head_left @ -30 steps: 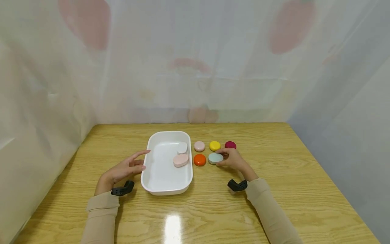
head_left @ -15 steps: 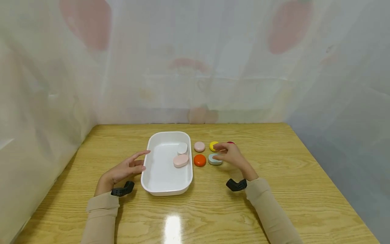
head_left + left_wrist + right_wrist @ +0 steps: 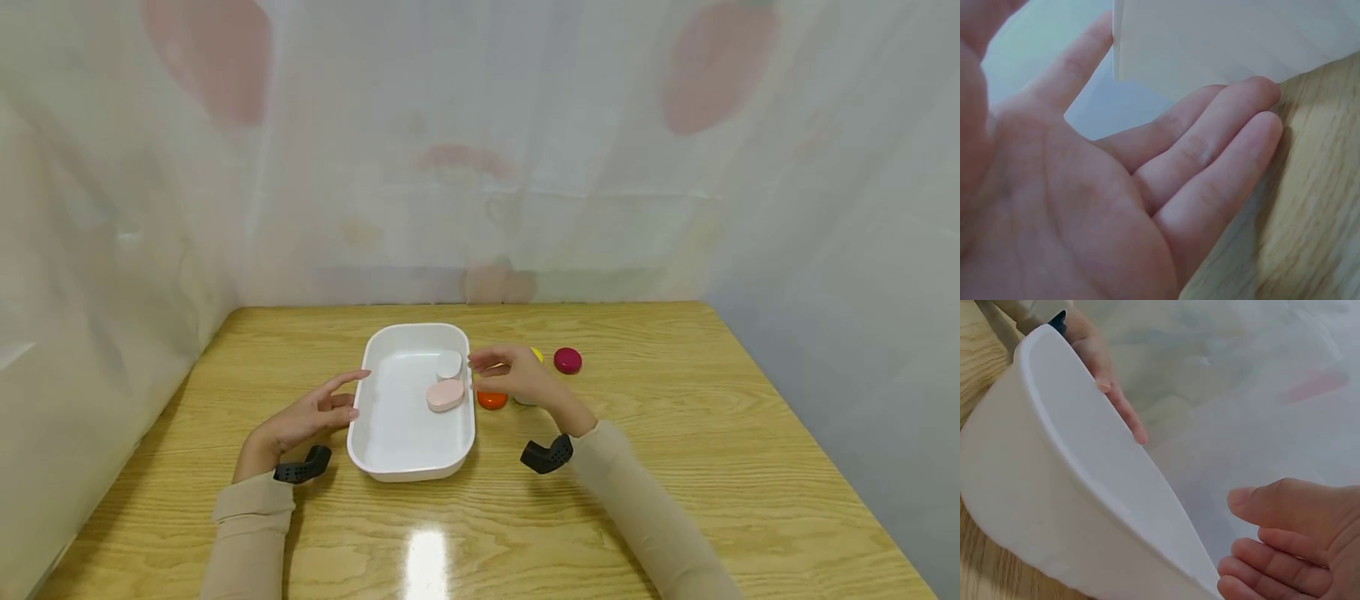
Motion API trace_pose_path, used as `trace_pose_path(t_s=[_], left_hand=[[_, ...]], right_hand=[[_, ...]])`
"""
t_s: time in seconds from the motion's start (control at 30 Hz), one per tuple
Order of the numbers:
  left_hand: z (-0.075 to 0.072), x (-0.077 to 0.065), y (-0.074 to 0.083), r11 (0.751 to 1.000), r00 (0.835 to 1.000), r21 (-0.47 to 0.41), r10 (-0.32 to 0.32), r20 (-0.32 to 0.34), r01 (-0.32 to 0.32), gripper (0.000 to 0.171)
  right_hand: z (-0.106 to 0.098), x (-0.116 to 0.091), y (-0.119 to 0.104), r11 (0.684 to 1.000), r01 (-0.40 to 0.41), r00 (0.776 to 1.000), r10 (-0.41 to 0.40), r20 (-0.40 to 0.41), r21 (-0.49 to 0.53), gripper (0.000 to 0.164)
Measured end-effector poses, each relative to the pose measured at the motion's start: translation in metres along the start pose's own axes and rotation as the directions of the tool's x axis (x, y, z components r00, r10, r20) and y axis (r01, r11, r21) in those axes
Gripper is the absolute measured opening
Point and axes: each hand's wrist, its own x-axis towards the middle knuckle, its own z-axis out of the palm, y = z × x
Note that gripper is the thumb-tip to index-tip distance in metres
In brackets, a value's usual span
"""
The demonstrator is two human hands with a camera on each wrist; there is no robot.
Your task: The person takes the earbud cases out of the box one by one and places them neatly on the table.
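Observation:
A white rectangular tray (image 3: 411, 476) stands left of centre in the head view. My left hand (image 3: 300, 421) rests its fingertips against the tray's left rim, fingers mostly extended. Inside, by the right wall, lie a pale pink oval piece (image 3: 446, 395) and a small white piece (image 3: 449, 363). My right hand (image 3: 521, 377) hovers at the tray's right rim, fingers loosely bent. Nothing shows between its thumb and fingers in the right wrist view. Under or beside it, an orange round piece (image 3: 492, 401) is partly covered, and the pale pink round piece is hidden.
A crimson round piece (image 3: 567, 360) lies right of my right hand. A yellow piece (image 3: 537, 353) and a grey-blue oval piece (image 3: 525, 402) peek out from behind that hand. The wooden table (image 3: 675, 467) has a patterned curtain (image 3: 585, 225) behind it.
My right hand has let go of the grey-blue oval piece, risen and moved left to the tray's rim. The crimson piece is now uncovered. My left hand has not moved.

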Motion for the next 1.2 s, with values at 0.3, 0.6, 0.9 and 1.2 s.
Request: trace_pose_path(t_s=[0.3, 0.6, 0.9, 1.2], left_hand=[[-0.001, 0.001, -0.002, 1.0, 1.0, -0.006, 0.0, 0.0, 0.0, 0.067], [-0.001, 0.003, -0.003, 1.0, 1.0, -0.01, -0.01, -0.006, 0.01, 0.068], [0.0, 0.002, -0.001, 1.0, 1.0, -0.001, -0.009, -0.019, 0.009, 0.068], [0.001, 0.0, 0.002, 1.0, 1.0, 0.001, -0.012, -0.021, 0.012, 0.068]], right_hand=[[0.018, 0.03, -0.009, 0.996, 0.034, 0.985, -0.02, 0.173, -0.08, 0.041], [0.03, 0.049, -0.009, 0.954, 0.052, 0.945, 0.048, 0.323, -0.295, 0.038], [0.042, 0.059, -0.007, 0.831, 0.126, 0.931, 0.09, 0.355, -0.542, 0.037], [0.051, 0.057, -0.006, 0.765, 0.187, 0.931, 0.062, 0.36, -0.617, 0.027]])
